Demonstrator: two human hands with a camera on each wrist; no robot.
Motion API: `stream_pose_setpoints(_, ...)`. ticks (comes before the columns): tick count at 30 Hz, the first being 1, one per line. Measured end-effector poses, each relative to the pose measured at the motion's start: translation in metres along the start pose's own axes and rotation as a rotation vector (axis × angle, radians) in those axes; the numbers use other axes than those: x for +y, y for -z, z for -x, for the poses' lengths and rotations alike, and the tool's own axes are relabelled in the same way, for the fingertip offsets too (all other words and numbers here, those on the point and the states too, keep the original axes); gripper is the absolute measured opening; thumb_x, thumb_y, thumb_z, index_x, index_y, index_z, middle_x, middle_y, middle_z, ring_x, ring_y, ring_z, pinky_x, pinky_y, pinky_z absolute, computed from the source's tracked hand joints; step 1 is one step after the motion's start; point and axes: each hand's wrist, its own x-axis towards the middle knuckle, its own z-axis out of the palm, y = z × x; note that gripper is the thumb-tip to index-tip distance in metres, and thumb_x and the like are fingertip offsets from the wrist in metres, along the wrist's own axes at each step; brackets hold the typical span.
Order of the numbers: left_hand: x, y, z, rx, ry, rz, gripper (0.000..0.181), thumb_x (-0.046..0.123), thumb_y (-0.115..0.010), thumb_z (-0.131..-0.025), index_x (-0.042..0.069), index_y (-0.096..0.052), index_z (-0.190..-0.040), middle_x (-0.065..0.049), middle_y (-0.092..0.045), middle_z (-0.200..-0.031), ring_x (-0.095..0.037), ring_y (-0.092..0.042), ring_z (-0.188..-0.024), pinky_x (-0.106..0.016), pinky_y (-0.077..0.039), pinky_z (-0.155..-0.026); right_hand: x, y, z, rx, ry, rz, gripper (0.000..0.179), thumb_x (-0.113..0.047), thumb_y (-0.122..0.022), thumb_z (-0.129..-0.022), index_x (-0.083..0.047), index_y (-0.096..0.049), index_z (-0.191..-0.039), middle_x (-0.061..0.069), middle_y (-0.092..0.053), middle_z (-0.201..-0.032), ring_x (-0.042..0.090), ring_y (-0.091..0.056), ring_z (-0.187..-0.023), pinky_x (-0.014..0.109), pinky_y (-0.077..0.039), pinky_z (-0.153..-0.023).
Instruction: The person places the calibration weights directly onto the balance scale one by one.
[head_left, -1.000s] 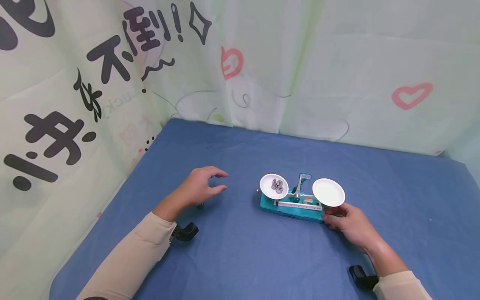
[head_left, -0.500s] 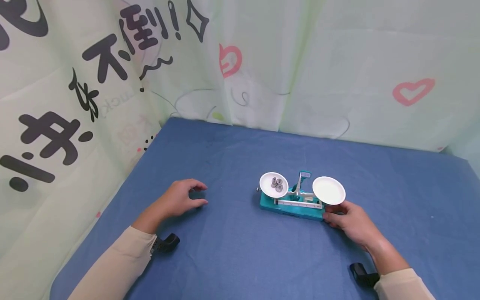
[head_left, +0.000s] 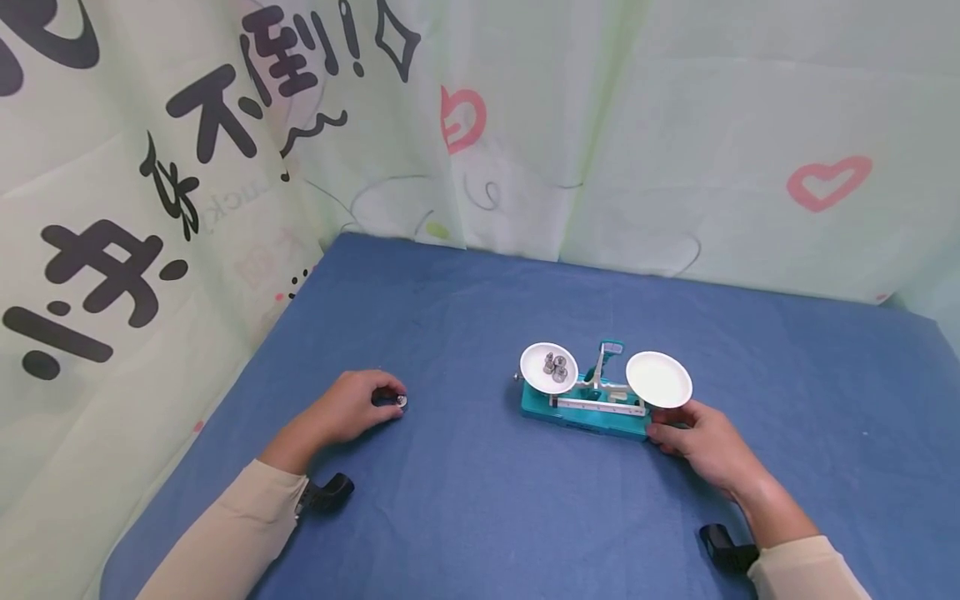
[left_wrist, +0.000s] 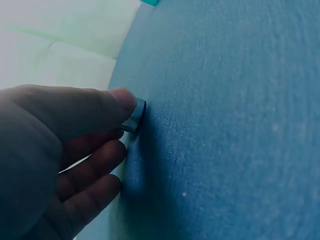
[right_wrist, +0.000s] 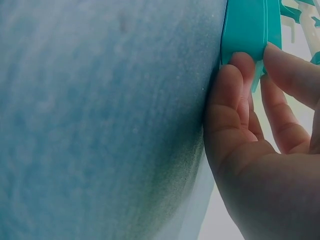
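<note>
A teal balance scale with two white pans stands right of the middle in the head view. Several small metal weights sit in its left pan, while the right pan holds nothing. My right hand grips the right end of the scale's base, below that pan; the right wrist view shows thumb and fingertips against the teal end. Off to the left, my left hand pinches a small shiny metal weight at the blue surface. Fingers partly cover it.
A blue cloth covers the table. Pale curtains with printed characters and hearts hang along the back and left edges. Each wrist wears a black camera, such as the left wrist camera.
My left hand has moved left and down, and its thumb and fingers have closed on the small weight. My right hand stays at the scale's base.
</note>
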Motion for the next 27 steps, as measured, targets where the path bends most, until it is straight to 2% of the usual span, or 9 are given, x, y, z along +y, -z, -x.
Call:
stream_pose_setpoints(5,0.003,0.0,-0.001,0.029,-0.005,-0.015,0.015,0.011,-0.073,-0.092,0.008,-0.073,-0.107,-0.001,-0.069,-0.101,-0.019,-0.064,-0.094,-0.041,-0.052,-0.085,-0.001,-0.001,0.0,0.004,0.001,-0.002,0.037,-0.011,-0.068,-0.094,0.011,-0.056,-0.122,0.02,-0.062,-0.113,0.021,-0.061,-0.089,0.028,-0.053,-0.072)
stream_pose_setpoints(9,0.008,0.001,-0.003,0.058,-0.016,-0.024,0.016,0.012,-0.072,-0.093,0.009,-0.074,-0.108,-0.002,-0.07,-0.105,-0.021,-0.065,-0.099,-0.043,-0.051,-0.088,-0.002,-0.001,0.0,0.007,0.005,-0.002,0.037,-0.01,-0.067,-0.094,0.011,-0.056,-0.122,0.02,-0.062,-0.113,0.021,-0.061,-0.089,0.029,-0.053,-0.072)
stream_pose_setpoints(16,0.024,0.01,-0.005,0.077,-0.087,-0.02,0.015,0.009,-0.071,-0.093,0.008,-0.073,-0.108,-0.002,-0.069,-0.104,-0.021,-0.065,-0.098,-0.042,-0.053,-0.087,-0.003,0.0,0.001,0.005,0.003,0.006,0.036,-0.011,-0.067,-0.094,0.011,-0.057,-0.121,0.02,-0.062,-0.112,0.023,-0.06,-0.089,0.028,-0.052,-0.071)
stream_pose_setpoints(22,0.049,0.016,-0.01,0.081,-0.17,-0.004,0.013,0.01,-0.073,-0.092,0.009,-0.072,-0.106,0.002,-0.069,-0.101,-0.022,-0.065,-0.098,-0.04,-0.053,-0.088,-0.004,-0.001,0.002,0.003,-0.001,0.009,0.036,-0.01,-0.067,-0.094,0.011,-0.057,-0.122,0.021,-0.062,-0.113,0.023,-0.06,-0.091,0.029,-0.052,-0.072)
stream_pose_setpoints(27,0.081,0.021,-0.022,0.076,-0.224,0.005,0.013,0.012,-0.073,-0.092,0.009,-0.072,-0.105,0.002,-0.069,-0.1,-0.021,-0.064,-0.098,-0.038,-0.052,-0.088,-0.003,0.001,0.001,0.002,-0.002,0.007,0.036,-0.01,-0.067,-0.095,0.011,-0.056,-0.122,0.02,-0.061,-0.112,0.023,-0.06,-0.09,0.03,-0.052,-0.072)
